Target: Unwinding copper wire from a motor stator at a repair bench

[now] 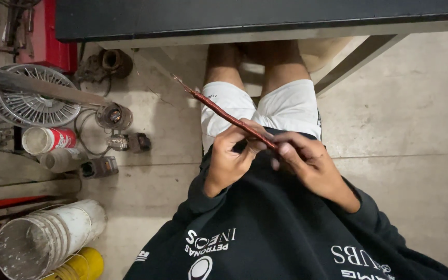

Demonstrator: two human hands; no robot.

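- we are looking down from the head camera at a seated person in a black sweatshirt [286,233] and white shorts [260,106].
- the left hand [232,155] is curling around the near part of a long thin reddish-brown rod [224,114], fingers folded narrow over it and thumb lying alongside.
- the right hand [307,158] is pinching the rod's near end, fingertips [286,150] pressing together on it just beside the left hand.
- the rod is wound in what looks like copper-coloured wire; it is slanting up and to the left from the hands, passing over the left thigh, and its far tip is hanging above the concrete floor [416,103].
- a dark tabletop [260,18] is spanning the top of the view, with the knees tucked beneath its edge.
- on the floor at the left we are noting a wire fan guard [32,101], a red and white can [47,140], small motor-like parts [115,116] with loose cable, and a small dark box-shaped part [99,167].
- lower left, a grimy white bucket [47,238] is lying on its side, touching a yellow container [81,264].
- a red box [53,36] is standing at the upper left, well apart from the hands.
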